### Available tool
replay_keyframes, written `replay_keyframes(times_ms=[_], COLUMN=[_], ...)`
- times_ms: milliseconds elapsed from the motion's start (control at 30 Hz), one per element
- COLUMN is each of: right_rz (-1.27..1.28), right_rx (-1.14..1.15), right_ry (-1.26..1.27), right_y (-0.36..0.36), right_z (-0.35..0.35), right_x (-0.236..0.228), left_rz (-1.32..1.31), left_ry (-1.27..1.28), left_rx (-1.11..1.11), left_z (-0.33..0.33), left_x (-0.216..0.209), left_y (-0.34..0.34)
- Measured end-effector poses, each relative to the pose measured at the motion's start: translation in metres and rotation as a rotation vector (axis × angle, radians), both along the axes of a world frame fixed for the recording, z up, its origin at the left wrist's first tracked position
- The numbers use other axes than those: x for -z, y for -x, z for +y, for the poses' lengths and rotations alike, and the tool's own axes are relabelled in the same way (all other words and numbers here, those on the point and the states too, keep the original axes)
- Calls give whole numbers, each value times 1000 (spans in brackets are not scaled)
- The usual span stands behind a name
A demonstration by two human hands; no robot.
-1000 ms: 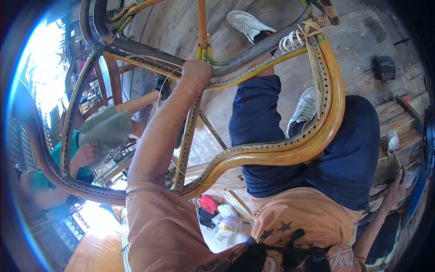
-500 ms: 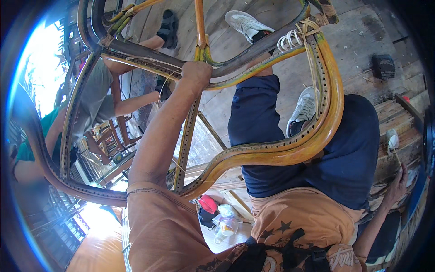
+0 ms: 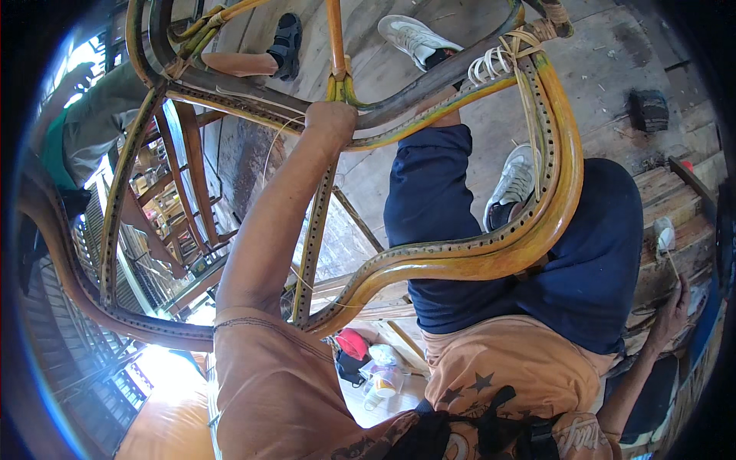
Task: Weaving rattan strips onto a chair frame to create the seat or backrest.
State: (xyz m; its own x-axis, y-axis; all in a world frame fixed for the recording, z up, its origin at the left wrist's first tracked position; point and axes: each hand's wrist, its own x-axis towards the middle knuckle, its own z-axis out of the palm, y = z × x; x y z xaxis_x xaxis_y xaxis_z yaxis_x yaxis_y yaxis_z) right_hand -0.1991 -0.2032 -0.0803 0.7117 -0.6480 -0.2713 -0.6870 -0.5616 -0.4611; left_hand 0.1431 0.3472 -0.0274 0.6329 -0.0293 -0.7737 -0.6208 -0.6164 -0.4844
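Note:
A curved rattan furniture frame [image 3: 460, 264], yellow-brown with rows of small drilled holes, spans the view before me and over my lap. My left hand [image 3: 331, 123] is closed round it where a straight drilled bar meets the dark curved rail [image 3: 414, 100]. Pale cane strips [image 3: 491, 65] are wound round the frame's upper right corner. A thin loose strand [image 3: 274, 149] hangs near my left forearm. Low at the far right, my right hand [image 3: 675, 310] pinches a thin pale stick [image 3: 672, 264], whose upper end meets a small white wad [image 3: 664, 232].
My right hand is beside stacked timber [image 3: 652, 199]. A dark block-like thing [image 3: 649, 112] lies on the plank floor [image 3: 598, 84]. Behind the frame are a wooden chair frame [image 3: 180, 172], another person's sandalled foot [image 3: 287, 46], and a red item [image 3: 352, 343] with plastic cups [image 3: 383, 386].
The other person at the left has shifted away to the far left, uncovering the wooden chair frame. My hands and the rattan frame have hardly moved.

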Motion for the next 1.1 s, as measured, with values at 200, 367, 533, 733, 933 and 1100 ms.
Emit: replay_keyframes(times_ms=[200, 367, 533, 733, 933, 1100], right_rz=[4, 13, -32, 4, 17, -54], right_rx=[9, 51, 34, 32, 18, 27], right_ry=[13, -37, -15, 21, 7, -107], right_y=[-5, -8, -7, -9, -2, 5], right_z=[5, 9, 9, 9, 3, -7], right_x=[-3, -3, -3, 0, 0, 2], left_rz=[-13, -26, -20, -51, -105, -143], left_ry=[5, -5, -18, 6, 58, 94], left_rx=[-16, -34, -12, 17, -5, -8], left_z=[0, 3, 0, 6, 1, 7], left_x=[1, 2, 4, 6, 8, 11], left_y=[1, 3, 6, 8, 20, 25])
